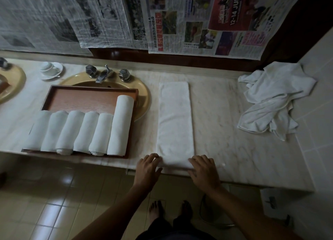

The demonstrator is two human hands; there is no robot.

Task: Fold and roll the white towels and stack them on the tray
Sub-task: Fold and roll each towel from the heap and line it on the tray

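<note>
Done: six rolled towels (79, 131) on your tray (86, 97).
Now: your left hand (148, 165) and right hand (204, 168) press, fingers loosely spread, on the folded towel (175, 117).
Left: crumpled pile (273, 99).

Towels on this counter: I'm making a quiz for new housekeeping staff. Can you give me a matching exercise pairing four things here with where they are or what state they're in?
Things:
1. rolled towels
2. folded towel
3. unfolded towels
4. cup and saucer

Places or states:
A. heaped loosely at the counter's right end
B. lying side by side on the wooden tray
C. standing left of the tap
D. flat in a long strip, its near end under the left hand and right hand

Pairs: 1-B, 2-D, 3-A, 4-C
</note>
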